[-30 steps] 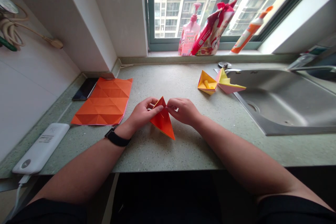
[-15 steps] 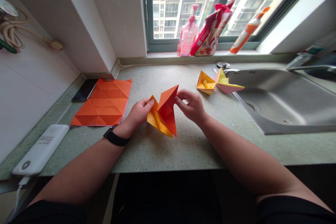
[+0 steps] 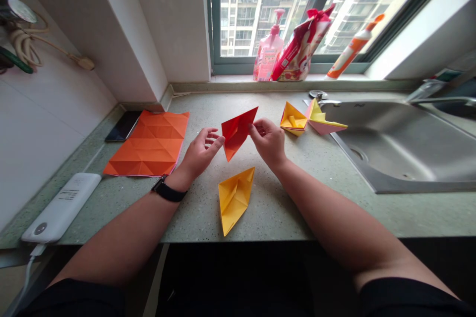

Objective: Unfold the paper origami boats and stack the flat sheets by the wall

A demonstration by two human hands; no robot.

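My right hand (image 3: 270,142) pinches the right edge of a red-orange folded paper piece (image 3: 237,131), shaped like a small boat and raised above the counter. My left hand (image 3: 203,154) is at its left side, fingers apart, with the thumb tip at or very near the paper's edge; whether it touches I cannot tell. A yellow folded paper piece (image 3: 236,199) of similar shape lies on the counter below, between my forearms. To the right of my right hand sit a yellow-orange folded piece (image 3: 293,120) and a yellow and pink folded piece (image 3: 324,120), side by side.
Creased orange paper sheets (image 3: 148,143) partly cover a phone (image 3: 124,126) at the left. A white power bank (image 3: 61,207) lies nearer. The steel sink (image 3: 405,143) is on the right. A pink pump bottle (image 3: 268,57), red bag (image 3: 303,47) and orange-white bottle (image 3: 351,52) stand on the sill.
The yellow piece has left my left hand and now lies near the counter's front edge. My left hand has opened. The red-orange piece has turned and moved slightly up in my right hand.
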